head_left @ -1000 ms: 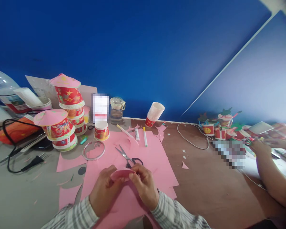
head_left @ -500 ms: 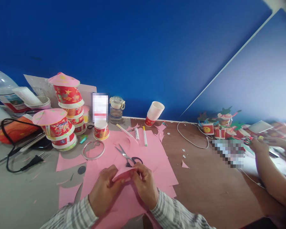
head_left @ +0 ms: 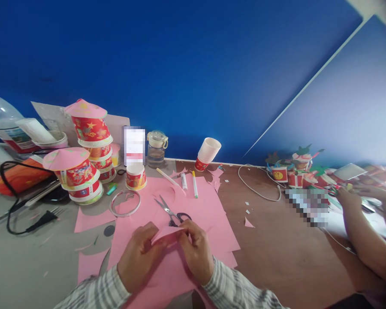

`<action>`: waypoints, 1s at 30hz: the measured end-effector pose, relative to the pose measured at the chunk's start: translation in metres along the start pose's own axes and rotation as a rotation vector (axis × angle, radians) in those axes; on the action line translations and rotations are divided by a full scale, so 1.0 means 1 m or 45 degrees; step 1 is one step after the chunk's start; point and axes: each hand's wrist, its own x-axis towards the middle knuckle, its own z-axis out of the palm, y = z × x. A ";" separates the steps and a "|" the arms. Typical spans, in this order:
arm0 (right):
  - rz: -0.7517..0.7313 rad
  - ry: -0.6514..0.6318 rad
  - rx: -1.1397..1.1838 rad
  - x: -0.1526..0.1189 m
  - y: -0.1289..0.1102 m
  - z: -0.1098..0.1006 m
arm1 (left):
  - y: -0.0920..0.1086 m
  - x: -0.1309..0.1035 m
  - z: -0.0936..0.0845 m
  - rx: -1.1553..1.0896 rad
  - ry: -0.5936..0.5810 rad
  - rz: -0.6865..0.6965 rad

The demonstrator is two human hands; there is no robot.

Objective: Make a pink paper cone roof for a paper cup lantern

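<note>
A pink paper piece (head_left: 166,233) sits pinched between the left hand (head_left: 140,253) and right hand (head_left: 194,249) — scissors (head_left: 172,212) just behind, over pink sheets (head_left: 209,214).

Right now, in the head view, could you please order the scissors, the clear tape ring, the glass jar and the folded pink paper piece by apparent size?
1. Scissors
2. Folded pink paper piece and clear tape ring: alike; the paper lies nearer the camera and is partly hidden by fingers, so unranked
3. Glass jar
</note>
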 end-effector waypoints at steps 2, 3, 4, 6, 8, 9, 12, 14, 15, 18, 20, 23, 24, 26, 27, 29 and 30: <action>-0.063 0.027 -0.005 0.000 0.001 0.000 | -0.001 -0.001 -0.002 -0.104 0.001 -0.020; -0.103 0.043 -0.006 -0.001 0.000 0.000 | -0.001 -0.001 -0.003 -0.133 0.022 -0.017; -0.147 0.055 -0.008 -0.001 0.000 0.000 | -0.001 -0.001 -0.004 -0.126 0.058 -0.002; -0.226 0.064 -0.025 -0.002 -0.002 0.001 | -0.001 -0.001 -0.005 -0.070 0.132 0.047; -0.288 0.062 -0.080 -0.004 -0.004 0.001 | -0.001 -0.001 -0.005 0.000 0.198 0.124; -0.323 0.061 -0.121 -0.005 -0.004 0.001 | -0.001 -0.002 -0.005 0.034 0.216 0.168; -0.471 0.068 -0.278 -0.007 -0.003 0.000 | -0.001 -0.004 -0.004 0.165 0.212 0.301; -0.573 0.077 -0.382 -0.008 -0.001 0.000 | -0.001 -0.006 -0.003 0.289 0.197 0.402; -0.613 0.078 -0.423 -0.009 0.000 0.000 | -0.002 -0.007 -0.003 0.347 0.197 0.453; -0.669 0.061 -0.494 -0.009 0.002 0.000 | -0.002 -0.009 -0.003 0.444 0.226 0.540; -0.662 0.066 -0.516 -0.009 0.002 0.000 | -0.001 -0.010 -0.003 0.465 0.234 0.542; -0.672 0.085 -0.536 -0.008 0.002 -0.001 | 0.001 -0.010 -0.005 0.469 0.237 0.525; -0.682 0.095 -0.540 -0.008 0.002 -0.001 | 0.001 -0.010 -0.005 0.465 0.241 0.517; -0.696 0.118 -0.553 -0.007 0.002 -0.002 | 0.002 -0.010 -0.006 0.458 0.246 0.508; -0.701 0.127 -0.560 -0.006 0.002 -0.002 | 0.001 -0.010 -0.006 0.460 0.244 0.511; -0.714 0.129 -0.569 -0.006 0.002 -0.002 | 0.000 -0.010 -0.005 0.481 0.231 0.533; -0.724 0.122 -0.568 -0.006 0.002 -0.002 | -0.001 -0.011 -0.005 0.496 0.222 0.549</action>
